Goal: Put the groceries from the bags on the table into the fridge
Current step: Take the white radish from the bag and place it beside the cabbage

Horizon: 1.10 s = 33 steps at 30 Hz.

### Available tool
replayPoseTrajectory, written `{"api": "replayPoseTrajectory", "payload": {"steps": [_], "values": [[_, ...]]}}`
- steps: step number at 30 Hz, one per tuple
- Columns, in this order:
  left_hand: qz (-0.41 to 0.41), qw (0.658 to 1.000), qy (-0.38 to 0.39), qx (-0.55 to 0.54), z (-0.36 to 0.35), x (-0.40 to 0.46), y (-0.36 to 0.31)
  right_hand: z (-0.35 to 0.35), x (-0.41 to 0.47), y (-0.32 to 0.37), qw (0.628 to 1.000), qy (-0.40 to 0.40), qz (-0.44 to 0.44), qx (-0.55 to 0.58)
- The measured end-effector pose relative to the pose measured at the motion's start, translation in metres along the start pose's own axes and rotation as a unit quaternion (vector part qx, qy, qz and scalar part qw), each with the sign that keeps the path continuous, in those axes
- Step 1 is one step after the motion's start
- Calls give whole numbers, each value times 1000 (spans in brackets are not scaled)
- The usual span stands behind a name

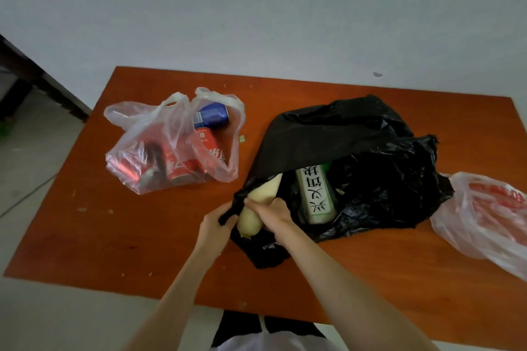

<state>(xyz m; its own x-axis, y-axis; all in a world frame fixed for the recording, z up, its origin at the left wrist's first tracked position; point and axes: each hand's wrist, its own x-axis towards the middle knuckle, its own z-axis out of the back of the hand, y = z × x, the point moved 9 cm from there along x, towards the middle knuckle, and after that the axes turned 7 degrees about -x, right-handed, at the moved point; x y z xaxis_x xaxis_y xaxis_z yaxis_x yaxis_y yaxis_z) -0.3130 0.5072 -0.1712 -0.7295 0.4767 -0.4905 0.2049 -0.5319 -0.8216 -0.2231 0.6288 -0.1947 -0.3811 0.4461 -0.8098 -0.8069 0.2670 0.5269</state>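
A black plastic bag [356, 151] lies open in the middle of the orange table [142, 251]. A pale long vegetable [256, 202] sticks out of its mouth. My right hand [273, 212] grips that vegetable around its middle. My left hand [218, 222] pinches the bag's black edge beside it. Inside the bag lies a white packet with black characters [315, 194]. A clear bag [171, 145] at the left holds red cola cans [182, 165] and a blue can [212, 115].
A third, clear bag with red print [484, 214] lies at the table's right edge. The table's far edge meets a white wall [256, 23]. Pale floor [34, 165] and a dark piece of furniture [34, 77] show at the left. Small crumbs dot the tabletop.
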Motion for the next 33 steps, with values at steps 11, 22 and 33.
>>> {"api": "replayPoseTrajectory", "payload": {"steps": [11,22,33], "values": [[-81,996,18,41,2,10,-26,31,-16,8,998,-53,-11,16],[-212,967,52,135,2,-3,-73,74,-37,11,991,-82,8,105],[-246,932,220,152,-67,-48,-141,113,-104,-31,968,-108,13,226]]}}
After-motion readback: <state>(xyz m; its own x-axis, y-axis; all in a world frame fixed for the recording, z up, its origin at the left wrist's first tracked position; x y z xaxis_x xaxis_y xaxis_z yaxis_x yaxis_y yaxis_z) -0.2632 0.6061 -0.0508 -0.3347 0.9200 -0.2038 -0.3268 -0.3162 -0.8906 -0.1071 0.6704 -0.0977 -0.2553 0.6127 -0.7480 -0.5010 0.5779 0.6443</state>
